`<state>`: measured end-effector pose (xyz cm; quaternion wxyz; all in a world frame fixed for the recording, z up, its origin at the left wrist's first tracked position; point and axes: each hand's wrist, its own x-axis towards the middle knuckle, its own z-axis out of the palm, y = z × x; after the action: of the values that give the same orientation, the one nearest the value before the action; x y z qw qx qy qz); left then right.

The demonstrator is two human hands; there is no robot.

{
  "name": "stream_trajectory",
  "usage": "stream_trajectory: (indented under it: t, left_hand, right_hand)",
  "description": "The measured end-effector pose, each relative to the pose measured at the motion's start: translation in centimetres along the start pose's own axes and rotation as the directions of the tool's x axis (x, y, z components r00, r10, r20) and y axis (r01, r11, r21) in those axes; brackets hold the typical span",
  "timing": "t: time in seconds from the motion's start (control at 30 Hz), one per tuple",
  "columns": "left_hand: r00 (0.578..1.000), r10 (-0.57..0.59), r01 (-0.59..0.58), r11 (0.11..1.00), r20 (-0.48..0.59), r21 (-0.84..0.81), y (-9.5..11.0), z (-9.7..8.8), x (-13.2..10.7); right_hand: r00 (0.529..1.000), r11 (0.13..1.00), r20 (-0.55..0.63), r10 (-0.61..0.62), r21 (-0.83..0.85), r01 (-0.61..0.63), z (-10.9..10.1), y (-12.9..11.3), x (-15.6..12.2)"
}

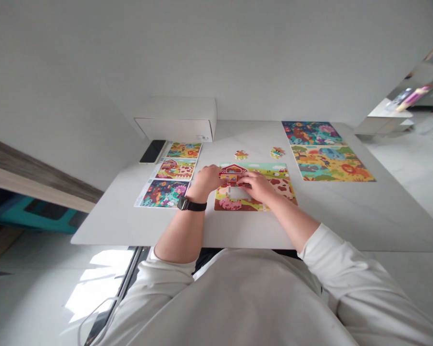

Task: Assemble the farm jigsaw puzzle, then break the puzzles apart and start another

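Observation:
A partly assembled farm jigsaw puzzle with a red barn lies on the white table in front of me. My left hand, with a black watch on its wrist, rests curled at the puzzle's left edge by the barn. My right hand lies over the puzzle's middle, fingers bent and pressing on a piece next to a white gap. Both hands meet around the barn piece. What the fingertips grip is hidden.
Two loose puzzle pieces lie beyond the puzzle. Two finished puzzles sit at the far right. Three picture cards lie to the left, with a black phone and a white box behind them.

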<state>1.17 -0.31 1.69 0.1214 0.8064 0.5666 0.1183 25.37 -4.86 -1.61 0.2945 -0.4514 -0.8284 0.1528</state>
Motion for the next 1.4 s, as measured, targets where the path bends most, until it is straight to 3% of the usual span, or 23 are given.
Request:
stream_trajectory:
  t: [0.37, 0.63, 0.8, 1.03, 1.4]
  left_hand:
    - [0.998, -0.055, 0.055, 0.998, 0.014, -0.043, 0.7, -0.2, -0.3]
    - [0.994, -0.095, 0.088, 0.991, 0.058, 0.101, 2.2, -1.1, -0.9]
    - [0.989, -0.126, 0.107, 0.971, 0.078, 0.212, 2.8, -1.3, -1.2]
    - [0.991, -0.114, 0.094, 0.968, 0.074, 0.231, 3.3, -1.3, -1.3]
    - [0.992, -0.086, 0.062, 0.97, 0.093, 0.236, 2.9, -1.2, -1.5]
  right_hand:
    - [1.0, 0.999, 0.013, 0.005, -0.037, -0.005, 0.4, 0.0, 0.0]
    - [0.999, 0.998, 0.03, 0.023, -0.062, -0.021, 0.3, -0.1, 0.0]
    - [0.995, 0.99, 0.086, 0.041, -0.139, -0.029, -0.1, -1.0, 0.0]
    - [0.978, 0.96, 0.197, 0.066, -0.282, -0.009, -0.4, -3.1, -0.9]
    - [0.964, 0.962, 0.253, 0.077, -0.271, -0.006, -1.1, -3.6, -0.7]
